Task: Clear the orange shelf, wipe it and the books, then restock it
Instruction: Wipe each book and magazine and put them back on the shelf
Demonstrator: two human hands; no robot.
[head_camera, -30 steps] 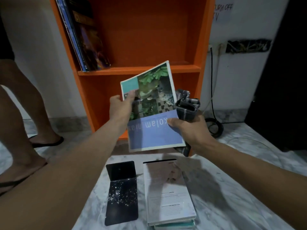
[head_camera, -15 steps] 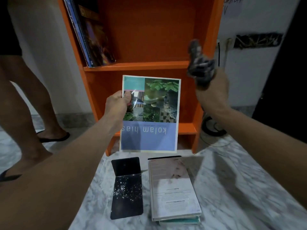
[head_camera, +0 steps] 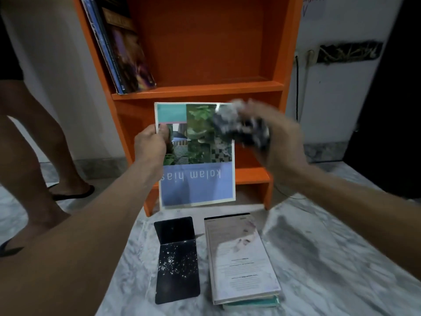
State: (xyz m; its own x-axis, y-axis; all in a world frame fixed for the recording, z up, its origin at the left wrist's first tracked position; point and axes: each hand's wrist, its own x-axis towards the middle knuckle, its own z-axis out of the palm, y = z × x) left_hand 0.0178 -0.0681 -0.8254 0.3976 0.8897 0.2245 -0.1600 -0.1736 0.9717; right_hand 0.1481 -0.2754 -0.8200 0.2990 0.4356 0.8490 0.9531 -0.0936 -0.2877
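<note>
My left hand (head_camera: 150, 144) pinches the left edge of a thin book (head_camera: 200, 179), upside down, with a plant photo and a blue band reading "kolam hias". It hangs upright in front of the orange shelf (head_camera: 205, 90). My right hand (head_camera: 273, 142) grips a crumpled dark grey cloth (head_camera: 241, 128) and holds it against the book's upper right corner; the hand is blurred. Several books (head_camera: 123, 49) lean at the left of the shelf's upper board.
On the marble floor lie a black bookend (head_camera: 177, 261) and a small stack of books (head_camera: 241, 261). A person's legs in flip-flops (head_camera: 45, 142) stand at the left. A cable (head_camera: 297, 87) hangs down the wall at the shelf's right.
The book turned upright and now faces me, held by the left hand alone. My right hand let go of it, rose with the cloth, then came down onto the cover's upper right.
</note>
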